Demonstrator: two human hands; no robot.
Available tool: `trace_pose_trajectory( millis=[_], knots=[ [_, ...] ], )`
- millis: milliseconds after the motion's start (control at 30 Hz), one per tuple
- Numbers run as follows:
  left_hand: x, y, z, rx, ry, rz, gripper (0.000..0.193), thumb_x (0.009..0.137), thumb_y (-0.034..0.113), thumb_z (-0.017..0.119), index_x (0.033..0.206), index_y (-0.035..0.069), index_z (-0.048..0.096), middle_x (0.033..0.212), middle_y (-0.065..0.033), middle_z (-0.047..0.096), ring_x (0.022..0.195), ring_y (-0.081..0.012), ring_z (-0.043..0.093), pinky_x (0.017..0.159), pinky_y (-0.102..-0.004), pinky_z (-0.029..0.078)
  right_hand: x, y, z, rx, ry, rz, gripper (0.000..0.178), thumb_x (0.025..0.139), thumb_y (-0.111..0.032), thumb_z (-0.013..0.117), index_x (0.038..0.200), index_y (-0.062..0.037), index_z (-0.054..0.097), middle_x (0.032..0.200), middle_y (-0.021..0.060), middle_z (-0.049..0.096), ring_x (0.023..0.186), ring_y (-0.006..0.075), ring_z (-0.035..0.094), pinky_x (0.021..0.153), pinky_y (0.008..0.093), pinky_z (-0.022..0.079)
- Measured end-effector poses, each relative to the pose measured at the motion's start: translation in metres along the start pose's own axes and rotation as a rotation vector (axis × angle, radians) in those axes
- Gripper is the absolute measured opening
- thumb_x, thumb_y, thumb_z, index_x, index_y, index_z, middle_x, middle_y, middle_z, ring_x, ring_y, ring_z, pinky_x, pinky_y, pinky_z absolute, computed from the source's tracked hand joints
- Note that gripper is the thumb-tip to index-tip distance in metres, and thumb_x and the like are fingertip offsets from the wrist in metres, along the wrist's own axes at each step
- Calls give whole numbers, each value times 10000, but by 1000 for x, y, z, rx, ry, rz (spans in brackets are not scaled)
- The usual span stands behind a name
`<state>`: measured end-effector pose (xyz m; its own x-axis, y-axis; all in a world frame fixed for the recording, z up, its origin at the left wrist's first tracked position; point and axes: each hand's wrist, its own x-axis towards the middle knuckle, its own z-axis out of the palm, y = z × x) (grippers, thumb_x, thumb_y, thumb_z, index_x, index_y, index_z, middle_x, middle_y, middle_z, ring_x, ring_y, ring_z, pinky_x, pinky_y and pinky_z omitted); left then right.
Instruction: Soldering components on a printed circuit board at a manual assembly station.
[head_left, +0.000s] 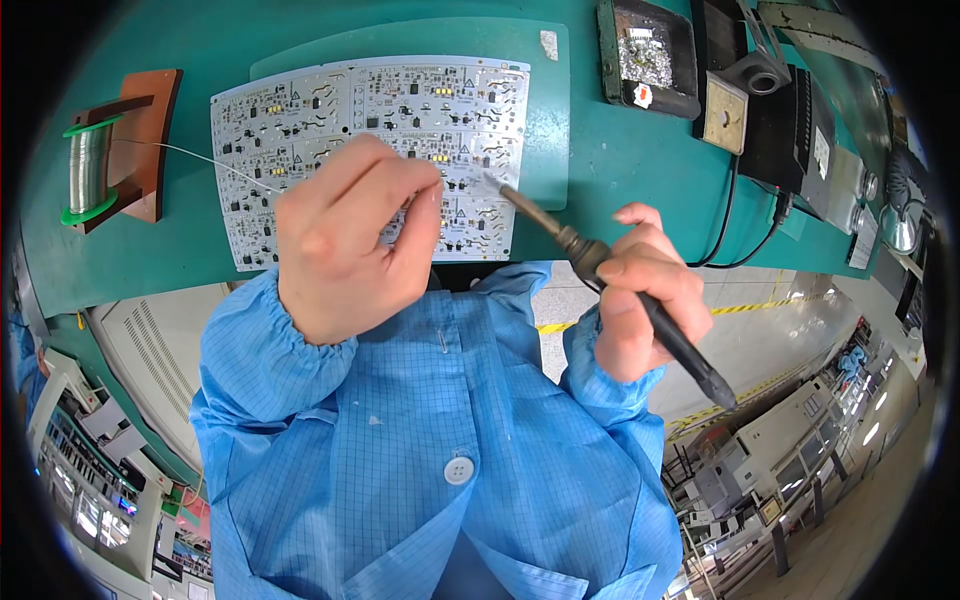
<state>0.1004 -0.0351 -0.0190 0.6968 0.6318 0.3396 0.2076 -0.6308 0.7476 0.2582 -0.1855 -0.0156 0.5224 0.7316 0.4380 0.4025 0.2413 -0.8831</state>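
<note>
My left hand point(350, 235) hovers over the white circuit board panel point(480, 100), its thumb and index finger pinched together. Solder wire point(215, 160) runs from a spool point(90, 172) with green rims to that hand and passes into the closed fingers, where its end is hard to see. In my right hand point(650, 300) is a black-handled soldering iron point(572, 243). Its metal tip points up and left over the right part of the panel, apart from my left fingertips. Small components dot the panel in repeated blocks, and my left hand hides part of it.
The spool sits on a brown stand point(150, 150) at the left. A green mat point(550, 130) lies under the panel. At the far right are a dark tray point(675, 95) of metal scraps, a sponge point(722, 117), an iron holder point(757, 72) and a black box point(783, 140) with cables.
</note>
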Motion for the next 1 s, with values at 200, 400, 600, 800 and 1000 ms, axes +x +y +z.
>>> trace_pose_trajectory(
  millis=[200,400,600,800,1000],
  knots=[
    [10,-7,6,34,-1,6,121,667,-54,647,749,33,626,675,-65,538,532,-216,546,450,-301,428,11,12,3,-12,-7,20,115,679,-66,628,764,10,618,615,83,598,524,184,533,729,423,463],
    [12,-10,7,62,-21,18,118,676,-48,646,760,35,633,677,-64,536,539,-220,547,458,-301,434,15,14,2,-7,-49,50,120,684,-65,627,774,15,616,635,91,609,549,193,549,735,425,464],
    [13,-9,5,75,-42,27,118,679,-46,644,765,34,638,673,-64,533,533,-223,544,454,-304,433,20,13,3,3,-51,49,123,694,-73,633,776,17,615,625,88,603,538,190,538,731,420,464],
    [16,-3,-6,71,6,19,125,684,-58,631,777,25,627,678,-70,552,524,-212,543,450,-287,425,24,10,7,-8,-62,25,135,717,-95,629,781,22,609,613,87,581,532,179,501,743,441,448],
    [12,5,-40,126,-31,-238,96,734,-48,618,808,12,612,672,-72,576,535,-139,540,455,-238,403,21,12,2,-6,51,18,150,742,-128,632,790,13,611,629,90,594,543,192,516,733,421,459]
  ],
)
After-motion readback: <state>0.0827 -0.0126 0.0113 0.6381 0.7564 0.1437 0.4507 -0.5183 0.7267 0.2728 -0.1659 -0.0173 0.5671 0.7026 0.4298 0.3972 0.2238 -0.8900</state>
